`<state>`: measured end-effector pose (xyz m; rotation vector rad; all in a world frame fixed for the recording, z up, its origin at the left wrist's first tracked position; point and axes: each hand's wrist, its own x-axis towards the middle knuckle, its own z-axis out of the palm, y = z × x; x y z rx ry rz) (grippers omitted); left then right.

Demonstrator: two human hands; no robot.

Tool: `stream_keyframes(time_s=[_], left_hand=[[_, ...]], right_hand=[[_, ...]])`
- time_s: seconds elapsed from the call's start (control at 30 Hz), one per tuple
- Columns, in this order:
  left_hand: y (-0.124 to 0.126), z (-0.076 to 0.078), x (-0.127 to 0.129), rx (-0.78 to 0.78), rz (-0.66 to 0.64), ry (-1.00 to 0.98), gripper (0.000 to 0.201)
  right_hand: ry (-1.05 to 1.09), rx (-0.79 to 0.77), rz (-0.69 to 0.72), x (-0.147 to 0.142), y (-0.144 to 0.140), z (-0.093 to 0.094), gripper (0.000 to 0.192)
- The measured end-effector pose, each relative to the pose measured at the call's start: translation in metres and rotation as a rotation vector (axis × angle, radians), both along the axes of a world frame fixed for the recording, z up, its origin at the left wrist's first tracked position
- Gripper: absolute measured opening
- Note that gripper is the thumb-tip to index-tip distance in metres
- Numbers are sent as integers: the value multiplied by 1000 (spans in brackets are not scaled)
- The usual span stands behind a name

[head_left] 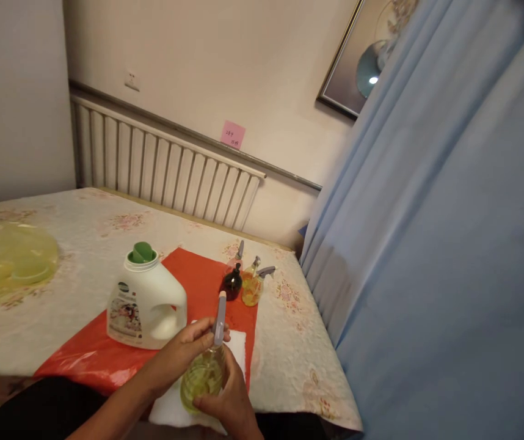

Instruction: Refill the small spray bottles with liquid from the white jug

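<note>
A yellow-green see-through spray bottle with a grey spray head stands slightly tilted over a white cloth. My left hand is closed around the spray head near the bottle's neck. Around the body, low on its right side, my right hand is wrapped with the thumb across the front. Just left of my hands is a large white detergent jug with a green cup-like cap in its mouth. Part of the bottle's neck is hidden by my fingers.
Beyond my hands stand a dark small bottle, an amber bottle and others with grey heads. A red sheet lies under them on the flowered cover. A yellow transparent bag lies left; a blue curtain hangs right.
</note>
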<state>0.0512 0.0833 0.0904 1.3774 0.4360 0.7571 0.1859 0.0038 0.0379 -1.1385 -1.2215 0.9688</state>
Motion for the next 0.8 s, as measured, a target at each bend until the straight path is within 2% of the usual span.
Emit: stream_keyframes(time_s=[0.17,0.27,0.43,0.5,0.67,0.8], left_hand=[[-11,-2,0,-56,37,-54,22],[-17,-1,4,27,135,-66,18],[-23,2,11,179,352,34,10],[-23,3,10,179,338,60,14],[-17,4,-1,103,148,64,31],[-16,-1,-2,42,113,69,34]], right_hand=[[-60,10,-26,-4,-7,5,79],[-49,31,2,-8,-9,9,78],[-71,61,-34,-10,-9,5,75],[-71,59,-58,-9,-8,1,74],[-87,45,-97,-7,-8,-2,82],[-102,32,-110,-10,-9,-1,78]])
